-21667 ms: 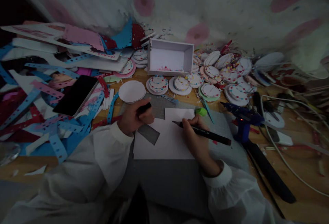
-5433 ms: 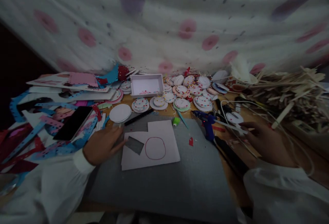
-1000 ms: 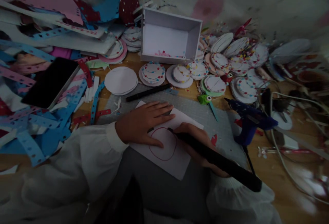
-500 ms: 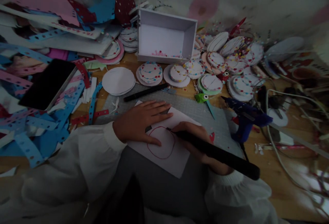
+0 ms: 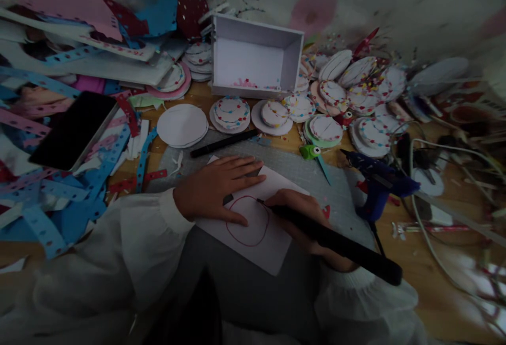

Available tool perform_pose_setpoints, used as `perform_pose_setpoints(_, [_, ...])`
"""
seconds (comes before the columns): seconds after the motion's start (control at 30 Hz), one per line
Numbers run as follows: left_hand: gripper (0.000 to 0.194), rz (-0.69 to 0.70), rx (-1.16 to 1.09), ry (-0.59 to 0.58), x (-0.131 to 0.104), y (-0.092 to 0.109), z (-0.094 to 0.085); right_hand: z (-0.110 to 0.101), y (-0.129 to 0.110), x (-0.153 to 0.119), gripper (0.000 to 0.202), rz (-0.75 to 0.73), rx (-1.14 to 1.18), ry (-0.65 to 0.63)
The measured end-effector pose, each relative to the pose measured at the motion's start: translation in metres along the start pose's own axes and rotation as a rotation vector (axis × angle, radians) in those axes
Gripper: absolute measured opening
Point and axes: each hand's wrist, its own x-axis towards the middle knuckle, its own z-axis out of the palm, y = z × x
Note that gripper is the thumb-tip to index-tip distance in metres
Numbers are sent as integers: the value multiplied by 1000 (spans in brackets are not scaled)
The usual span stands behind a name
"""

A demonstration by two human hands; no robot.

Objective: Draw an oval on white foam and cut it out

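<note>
A white sheet (image 5: 279, 250) lies on the grey cutting mat (image 5: 340, 192), with a red circle outline (image 5: 245, 245) drawn on it. My left hand (image 5: 219, 189) rests flat on the sheet, fingers spread, its thumb reaching inside the circle. In my right hand (image 5: 296, 216) is a thick black pen-like tool (image 5: 348, 245), held in a pinch and slanting down to the left. Its tip is at the upper right of the circle's line. Whether the tip touches the paper cannot be told.
Beyond the mat are white discs (image 5: 182, 125), layered decorated discs (image 5: 230, 114), a black pen (image 5: 223, 143) and a white box (image 5: 256, 60). A blue glue gun (image 5: 375, 181) and cables sit right; a phone (image 5: 75, 130) lies on coloured scraps at left.
The back end of the black tool has dipped slightly down and to the right, with small movement in my right hand. My left hand has stayed in place.
</note>
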Motion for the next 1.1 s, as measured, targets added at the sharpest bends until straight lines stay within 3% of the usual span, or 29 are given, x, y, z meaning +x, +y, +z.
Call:
perform_pose_setpoints(0.8, [82,-17,-23,-4,-1,0,0,-3,-3,-6,23,-44,-92,25])
perform_pose_setpoints(1.1, [82,-27,-31,-9,0,1,-1,3,-3,-16,25,15,-49,76])
